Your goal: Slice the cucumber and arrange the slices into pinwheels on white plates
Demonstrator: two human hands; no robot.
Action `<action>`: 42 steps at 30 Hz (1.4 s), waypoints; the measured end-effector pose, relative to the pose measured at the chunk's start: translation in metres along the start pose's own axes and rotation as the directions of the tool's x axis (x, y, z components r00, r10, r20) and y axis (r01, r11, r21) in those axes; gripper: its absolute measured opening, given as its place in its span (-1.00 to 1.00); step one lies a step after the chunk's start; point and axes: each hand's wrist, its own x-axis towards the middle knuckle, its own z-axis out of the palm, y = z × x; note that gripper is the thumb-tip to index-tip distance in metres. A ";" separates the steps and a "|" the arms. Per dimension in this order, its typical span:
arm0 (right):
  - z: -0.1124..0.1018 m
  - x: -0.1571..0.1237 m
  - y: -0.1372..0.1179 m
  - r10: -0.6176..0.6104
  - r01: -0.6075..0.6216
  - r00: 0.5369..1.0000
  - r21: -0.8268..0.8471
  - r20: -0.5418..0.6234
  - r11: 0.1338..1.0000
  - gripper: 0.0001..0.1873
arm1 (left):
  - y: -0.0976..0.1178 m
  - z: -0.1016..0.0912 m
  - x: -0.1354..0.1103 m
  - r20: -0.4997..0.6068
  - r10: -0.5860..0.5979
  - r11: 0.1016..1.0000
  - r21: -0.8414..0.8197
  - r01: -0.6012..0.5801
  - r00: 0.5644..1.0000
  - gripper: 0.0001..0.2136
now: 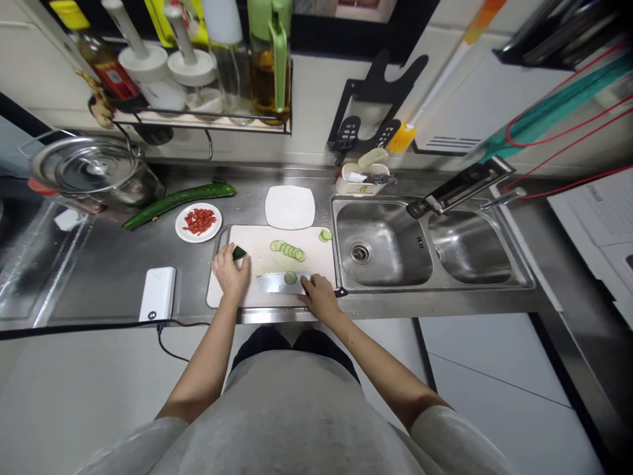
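Observation:
On the left of the white cutting board [257, 237], my left hand [231, 274] is closed around a short dark-green piece of cucumber [239, 253]. My right hand [319, 297] grips a kitchen knife [270, 284] near the base of its blade, and the black handle end sticks out to the right. The blade lies nearly flat over the front of the board, pointing left. One cucumber slice [290, 278] rests on the blade. Behind the knife, an overlapping row of cucumber slices [287, 249] lies on the board. A few more slices [325, 235] sit at its back right corner.
Behind the board is a white square plate [289, 207]. To the left are a plate of chopped red pieces [199, 222], a whole cucumber [180, 203], a lidded pot [99, 171] and a white power bank [157, 294]. A double sink [386, 231] adjoins the right side.

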 end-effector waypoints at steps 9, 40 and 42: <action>-0.034 0.036 0.033 0.224 -0.212 0.948 0.079 -0.225 0.974 -0.60 | 0.001 0.000 -0.012 -0.048 0.003 1.000 0.002 -0.003 0.999 -0.51; -0.024 0.007 0.020 -0.114 0.107 0.991 0.083 0.076 0.991 -0.75 | 0.028 0.005 0.000 -0.141 0.041 0.999 0.022 -0.039 0.989 -0.59; -0.023 0.006 0.018 -0.118 0.114 0.989 0.043 0.087 0.993 -0.74 | 0.041 0.006 -0.018 0.117 0.191 0.982 -0.028 -0.189 0.975 -0.69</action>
